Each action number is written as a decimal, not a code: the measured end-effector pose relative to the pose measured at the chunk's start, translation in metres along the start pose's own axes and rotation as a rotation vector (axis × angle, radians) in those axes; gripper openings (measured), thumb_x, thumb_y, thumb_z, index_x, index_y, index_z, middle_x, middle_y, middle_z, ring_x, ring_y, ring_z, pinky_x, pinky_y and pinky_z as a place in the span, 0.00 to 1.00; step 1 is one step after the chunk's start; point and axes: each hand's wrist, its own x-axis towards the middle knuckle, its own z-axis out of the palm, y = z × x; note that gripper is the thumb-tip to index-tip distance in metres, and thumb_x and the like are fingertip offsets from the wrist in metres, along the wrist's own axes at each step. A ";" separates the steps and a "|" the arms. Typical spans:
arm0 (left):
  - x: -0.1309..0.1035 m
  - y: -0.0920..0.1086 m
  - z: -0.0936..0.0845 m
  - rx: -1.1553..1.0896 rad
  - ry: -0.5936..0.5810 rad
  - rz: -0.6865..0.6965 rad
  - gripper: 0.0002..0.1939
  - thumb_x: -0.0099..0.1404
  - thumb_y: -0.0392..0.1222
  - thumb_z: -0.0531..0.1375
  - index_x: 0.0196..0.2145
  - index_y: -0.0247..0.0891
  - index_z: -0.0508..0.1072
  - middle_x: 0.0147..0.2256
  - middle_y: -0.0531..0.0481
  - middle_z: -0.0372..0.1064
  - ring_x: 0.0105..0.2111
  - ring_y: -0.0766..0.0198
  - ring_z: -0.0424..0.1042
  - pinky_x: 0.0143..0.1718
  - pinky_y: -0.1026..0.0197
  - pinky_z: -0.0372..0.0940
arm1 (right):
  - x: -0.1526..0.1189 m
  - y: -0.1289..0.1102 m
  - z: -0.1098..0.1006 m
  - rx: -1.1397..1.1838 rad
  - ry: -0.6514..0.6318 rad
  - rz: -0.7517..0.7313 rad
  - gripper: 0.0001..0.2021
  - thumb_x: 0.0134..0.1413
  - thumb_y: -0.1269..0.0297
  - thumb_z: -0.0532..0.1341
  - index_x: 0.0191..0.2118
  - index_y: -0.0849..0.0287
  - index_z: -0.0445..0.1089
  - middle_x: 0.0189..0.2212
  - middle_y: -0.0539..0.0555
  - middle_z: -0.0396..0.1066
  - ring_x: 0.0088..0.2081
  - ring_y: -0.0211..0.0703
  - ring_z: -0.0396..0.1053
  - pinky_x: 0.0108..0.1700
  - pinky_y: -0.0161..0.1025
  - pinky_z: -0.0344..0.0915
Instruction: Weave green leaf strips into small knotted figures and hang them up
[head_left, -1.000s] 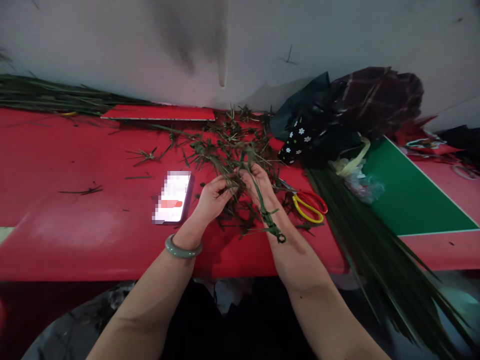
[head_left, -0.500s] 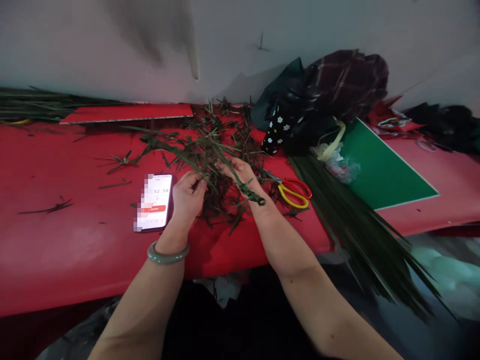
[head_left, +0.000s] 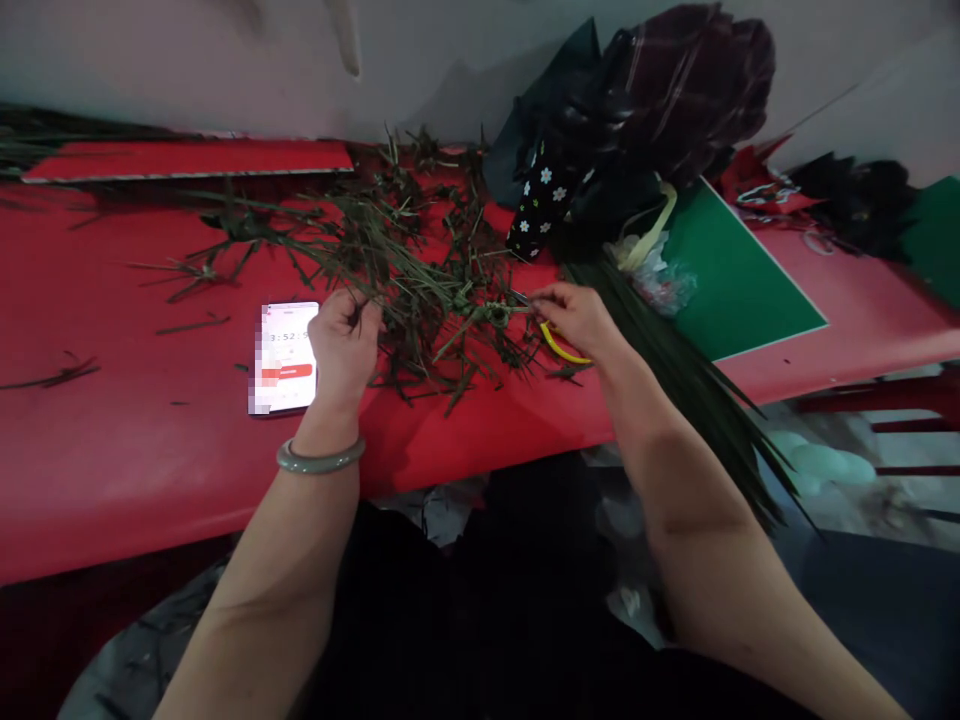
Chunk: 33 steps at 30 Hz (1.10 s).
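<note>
My left hand point(head_left: 345, 335), with a grey-green bangle point(head_left: 321, 460) on its wrist, is closed in a pinch at the left side of a heap of green leaf strips point(head_left: 405, 260); a strip runs from its fingertips into the heap. My right hand point(head_left: 574, 315) is pinched on the right end of a knotted leaf strip point(head_left: 487, 312) that stretches across toward the left. Under the right hand lie scissors with a yellow handle loop point(head_left: 559, 345), partly covered. Beside my left hand a lit phone point(head_left: 289, 360) rests on the red table point(head_left: 150, 480).
Long green leaves point(head_left: 675, 350) hang over the table's right front edge. Behind them are a black flowered object point(head_left: 538, 200), a dark plaid bundle point(head_left: 690, 90), a crumpled plastic bag point(head_left: 660, 280) and a green panel point(head_left: 742, 280). A red board point(head_left: 187, 160) lies at the back left.
My right hand has moved right, away from my left hand, drawing out the knotted strip, and now partly covers the scissors. The view has shifted, so the table appears higher.
</note>
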 end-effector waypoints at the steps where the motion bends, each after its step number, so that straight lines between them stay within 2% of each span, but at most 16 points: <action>1: -0.001 0.001 0.000 -0.004 -0.001 0.002 0.10 0.59 0.45 0.56 0.27 0.37 0.71 0.20 0.55 0.63 0.22 0.70 0.61 0.26 0.65 0.57 | -0.011 0.007 0.000 -0.121 -0.022 -0.006 0.09 0.46 0.62 0.60 0.33 0.60 0.72 0.24 0.50 0.69 0.28 0.36 0.65 0.34 0.36 0.60; 5: -0.004 0.010 0.001 -0.076 0.007 -0.023 0.08 0.59 0.43 0.56 0.29 0.36 0.71 0.19 0.55 0.62 0.20 0.71 0.61 0.23 0.65 0.56 | -0.046 0.022 0.015 -0.400 -0.190 -0.009 0.14 0.40 0.55 0.63 0.35 0.56 0.72 0.30 0.52 0.71 0.31 0.40 0.66 0.34 0.37 0.59; 9: -0.008 0.023 -0.004 -0.132 0.003 -0.041 0.07 0.58 0.43 0.57 0.31 0.36 0.71 0.19 0.56 0.62 0.20 0.73 0.61 0.23 0.66 0.56 | -0.050 0.020 0.024 -0.487 -0.122 -0.027 0.07 0.47 0.62 0.58 0.31 0.53 0.72 0.29 0.51 0.71 0.31 0.40 0.66 0.33 0.36 0.58; 14: -0.024 0.042 -0.022 -0.099 -0.020 -0.032 0.07 0.57 0.44 0.57 0.28 0.38 0.71 0.18 0.56 0.62 0.19 0.72 0.60 0.22 0.66 0.55 | -0.035 0.021 0.001 -0.277 0.049 -0.035 0.09 0.47 0.61 0.56 0.31 0.59 0.72 0.24 0.51 0.70 0.26 0.37 0.64 0.31 0.35 0.57; 19: -0.055 0.054 -0.041 -0.012 -0.037 -0.044 0.08 0.56 0.43 0.57 0.30 0.37 0.71 0.19 0.55 0.63 0.19 0.70 0.61 0.23 0.66 0.57 | -0.030 0.028 -0.021 -0.045 0.165 0.025 0.10 0.43 0.61 0.59 0.29 0.63 0.71 0.20 0.50 0.67 0.22 0.34 0.61 0.27 0.34 0.56; 26: -0.090 0.057 -0.059 0.150 -0.083 -0.013 0.07 0.55 0.41 0.57 0.30 0.36 0.71 0.24 0.52 0.66 0.23 0.70 0.64 0.26 0.67 0.61 | -0.027 0.055 -0.033 0.222 0.172 0.100 0.11 0.38 0.62 0.60 0.29 0.63 0.70 0.21 0.50 0.68 0.22 0.32 0.62 0.26 0.32 0.59; 33: -0.099 0.062 -0.058 0.163 -0.106 0.006 0.06 0.55 0.40 0.56 0.26 0.36 0.70 0.26 0.51 0.67 0.24 0.69 0.65 0.27 0.66 0.62 | -0.033 0.050 -0.045 0.259 0.248 0.082 0.11 0.36 0.68 0.60 0.31 0.64 0.69 0.23 0.49 0.67 0.24 0.32 0.62 0.29 0.33 0.61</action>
